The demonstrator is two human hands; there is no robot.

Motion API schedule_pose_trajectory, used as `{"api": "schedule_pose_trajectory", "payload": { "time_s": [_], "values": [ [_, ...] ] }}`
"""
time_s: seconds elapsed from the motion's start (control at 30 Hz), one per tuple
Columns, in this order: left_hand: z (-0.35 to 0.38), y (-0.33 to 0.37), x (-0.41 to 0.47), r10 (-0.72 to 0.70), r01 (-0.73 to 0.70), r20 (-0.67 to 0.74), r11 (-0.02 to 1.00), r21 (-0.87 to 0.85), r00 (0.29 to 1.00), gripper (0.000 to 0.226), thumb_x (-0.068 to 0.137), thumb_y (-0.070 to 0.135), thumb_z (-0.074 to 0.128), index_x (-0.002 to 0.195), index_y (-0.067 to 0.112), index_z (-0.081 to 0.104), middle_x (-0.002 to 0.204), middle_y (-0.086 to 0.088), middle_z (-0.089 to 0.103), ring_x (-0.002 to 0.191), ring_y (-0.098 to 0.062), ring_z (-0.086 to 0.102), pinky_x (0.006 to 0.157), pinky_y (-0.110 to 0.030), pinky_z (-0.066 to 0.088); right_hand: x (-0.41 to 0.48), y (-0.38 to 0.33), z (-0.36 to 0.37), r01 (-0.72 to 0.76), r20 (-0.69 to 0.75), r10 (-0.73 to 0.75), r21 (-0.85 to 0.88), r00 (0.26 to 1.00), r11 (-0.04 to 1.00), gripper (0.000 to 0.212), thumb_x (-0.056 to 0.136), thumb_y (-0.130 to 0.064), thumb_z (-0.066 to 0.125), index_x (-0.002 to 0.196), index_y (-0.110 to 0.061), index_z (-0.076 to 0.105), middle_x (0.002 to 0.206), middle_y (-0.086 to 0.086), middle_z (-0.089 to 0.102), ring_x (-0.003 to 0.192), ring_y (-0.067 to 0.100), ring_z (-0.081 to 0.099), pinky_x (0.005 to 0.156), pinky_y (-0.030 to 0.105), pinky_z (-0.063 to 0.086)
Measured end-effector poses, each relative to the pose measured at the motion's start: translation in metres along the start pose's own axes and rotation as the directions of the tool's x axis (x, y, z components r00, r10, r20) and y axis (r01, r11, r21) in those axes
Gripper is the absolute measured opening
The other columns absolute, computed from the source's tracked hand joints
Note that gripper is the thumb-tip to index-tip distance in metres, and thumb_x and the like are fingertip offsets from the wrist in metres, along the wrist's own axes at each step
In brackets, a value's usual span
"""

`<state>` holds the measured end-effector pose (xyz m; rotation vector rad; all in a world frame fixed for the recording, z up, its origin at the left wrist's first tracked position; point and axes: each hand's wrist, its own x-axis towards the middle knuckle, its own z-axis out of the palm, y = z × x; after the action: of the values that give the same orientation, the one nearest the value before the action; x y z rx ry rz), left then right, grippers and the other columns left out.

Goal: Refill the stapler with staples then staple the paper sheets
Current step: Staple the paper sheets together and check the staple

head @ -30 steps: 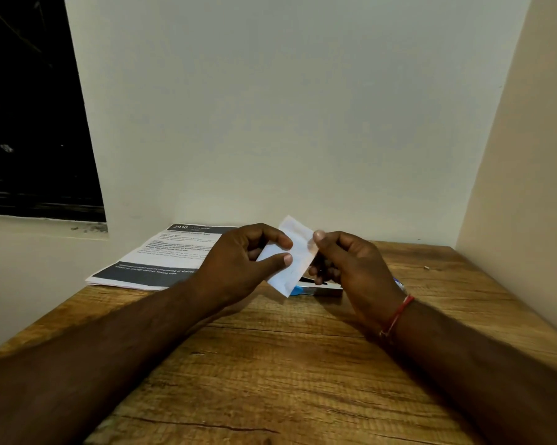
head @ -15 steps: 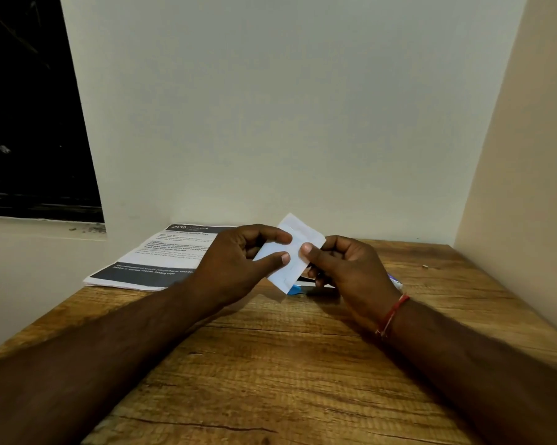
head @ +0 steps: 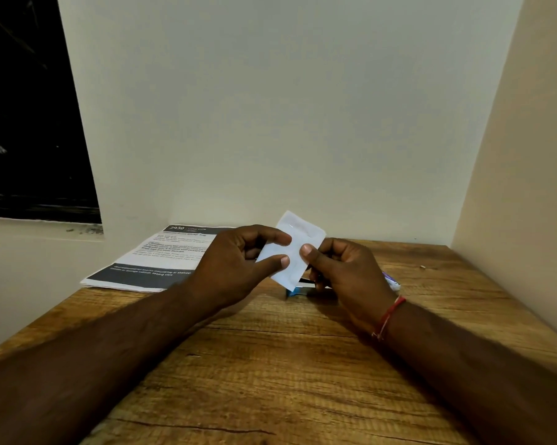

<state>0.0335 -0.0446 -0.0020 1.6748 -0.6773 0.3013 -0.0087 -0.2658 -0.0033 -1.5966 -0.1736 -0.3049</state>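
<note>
1. Since the picture a second ago, the right thumb is sliding leftward along the white paper packet (head: 294, 248), so that it is now sitting just beside the left thumb, and the packet is lying a little flatter between the hands.
2. Left hand (head: 235, 264) is pinching the packet's left half, forefinger on the far face and thumb on the near face, with the grip narrow and closed on the paper.
3. Right hand (head: 344, 271) is pinching the packet's right half, thumb pressing on the near face and the other fingers curling behind it; whether they are also holding something underneath cannot be told.
4. Both hands are keeping the packet lifted above the wooden table (head: 270, 364), tilted with its far corner up and its near corner pointing down.
5. Just below that near corner, a blue-and-dark object, apparently the stapler (head: 294, 290), is lying on the table, mostly hidden by the right hand.
6. Printed paper sheets (head: 155, 258) are lying flat at the far left of the table, against the wall, partly covered by the left hand.
7. A small white-and-purple box (head: 392, 282) is peeking out to the right of the right hand.
8. A red thread (head: 387, 317) is circling the right wrist.
</note>
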Motion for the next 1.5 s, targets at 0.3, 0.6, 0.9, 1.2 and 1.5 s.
{"api": "schedule_pose_trajectory", "payload": {
  "time_s": [0.3, 0.6, 0.9, 1.2, 1.5],
  "values": [
    [0.0, 0.0, 0.001, 0.005, -0.005, 0.002, 0.998, -0.055, 1.0, 0.034, 0.091, 0.004, 0.093, 0.12, 0.021, 0.085, 0.113, -0.004, 0.09, 0.107, -0.023, 0.088, 0.096, -0.046, 0.07, -0.003, -0.001, 0.003, 0.023, 0.021, -0.02, -0.191, 1.0, 0.981, 0.022, 0.095, -0.034, 0.088, 0.086, -0.015, 0.081, 0.076, 0.003, 0.081, 0.058, 0.008, 0.069, 0.058, 0.024, 0.058],
    [0.001, 0.0, 0.001, -0.006, 0.007, 0.009, 0.995, -0.103, 1.0, 0.038, 0.09, -0.003, 0.092, 0.119, 0.021, 0.086, 0.116, -0.005, 0.09, 0.108, -0.023, 0.088, 0.089, -0.038, 0.073, -0.002, -0.003, 0.002, -0.025, 0.009, 0.025, -0.05, 1.0, 0.998, 0.026, 0.101, -0.034, 0.08, 0.087, -0.012, 0.082, 0.074, 0.008, 0.076, 0.057, 0.018, 0.061, 0.056, 0.029, 0.056],
    [0.0, 0.002, 0.001, -0.006, 0.002, -0.048, 0.997, -0.074, 0.999, 0.039, 0.09, 0.002, 0.093, 0.122, 0.022, 0.085, 0.118, -0.001, 0.089, 0.11, -0.019, 0.087, 0.092, -0.038, 0.072, -0.007, -0.004, 0.007, -0.005, 0.064, 0.02, -0.223, 0.998, 0.975, 0.027, 0.094, -0.037, 0.088, 0.088, -0.011, 0.083, 0.077, 0.012, 0.08, 0.052, 0.008, 0.061, 0.051, 0.023, 0.053],
    [0.0, 0.004, 0.001, -0.025, 0.022, -0.017, 0.989, -0.144, 1.0, 0.038, 0.097, 0.0, 0.085, 0.129, 0.021, 0.083, 0.12, -0.003, 0.089, 0.111, -0.023, 0.087, 0.093, -0.044, 0.072, -0.006, -0.008, 0.008, -0.065, 0.04, 0.073, -0.17, 0.997, 0.983, 0.028, 0.103, -0.027, 0.079, 0.104, 0.001, 0.079, 0.072, 0.01, 0.076, 0.051, 0.01, 0.057, 0.049, 0.025, 0.051],
    [0.0, 0.004, 0.002, 0.06, -0.055, -0.043, 0.992, 0.118, 0.997, 0.041, 0.088, 0.002, 0.094, 0.124, 0.022, 0.088, 0.102, 0.001, 0.09, 0.096, -0.009, 0.086, 0.092, -0.024, 0.066, -0.006, -0.012, 0.003, -0.206, 0.176, 0.163, 0.267, 0.971, 0.941, 0.042, 0.108, -0.038, 0.068, 0.08, -0.008, 0.079, 0.072, 0.011, 0.065, 0.056, 0.017, 0.055, 0.042, 0.026, 0.038]
  ]
}}
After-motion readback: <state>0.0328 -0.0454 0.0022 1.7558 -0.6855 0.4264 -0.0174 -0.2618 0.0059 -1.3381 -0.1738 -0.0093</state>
